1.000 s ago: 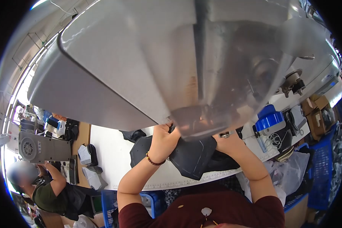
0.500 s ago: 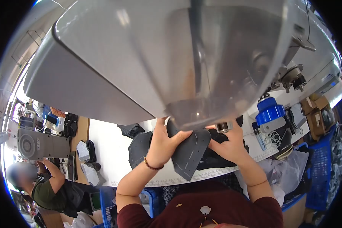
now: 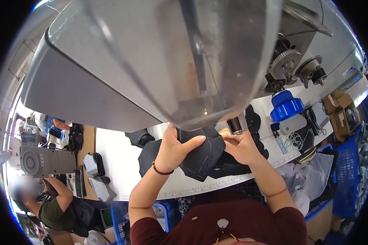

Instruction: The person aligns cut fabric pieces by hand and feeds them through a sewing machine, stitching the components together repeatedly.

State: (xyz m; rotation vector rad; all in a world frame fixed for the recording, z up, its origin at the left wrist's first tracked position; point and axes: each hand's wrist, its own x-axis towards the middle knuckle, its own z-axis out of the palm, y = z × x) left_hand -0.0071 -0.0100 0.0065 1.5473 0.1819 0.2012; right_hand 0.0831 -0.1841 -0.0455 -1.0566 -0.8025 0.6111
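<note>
The dark panel (image 3: 201, 162), marked with light lines, is lying at the center of the work area, below the lower edge of the clear guard (image 3: 192, 81) and in front of the gray machine housing (image 3: 90, 87). Its pointed lower end is reaching toward the scale (image 3: 200, 189) printed along the front of the white table (image 3: 124, 171).

Left hand (image 3: 170, 152): the thumb is extending flat across the upper face of the panel — spread away from the palm. The remaining fingers are passing out of sight (whether they are gripping from below, one cannot tell). A beaded bracelet (image 3: 162, 171) is encircling the wrist.

Right hand (image 3: 243, 149): the thumb and forefinger are pinching the panel's right edge, just beside the metal cylinder (image 3: 235, 125). The other fingers are partly hidden; their spacing cannot be read.

A second dark piece (image 3: 149, 157) is lying to the left of the left wrist, and further dark material (image 3: 232, 168) is resting beneath the right forearm. To the right, a blue knob (image 3: 287, 107) is projecting below the machine's metal fittings — snips (image 3: 281, 143) and a coiled white cord (image 3: 294, 149) are lying nearby. At far left, a co-worker (image 3: 55, 210) is sitting beside another bench.
</note>
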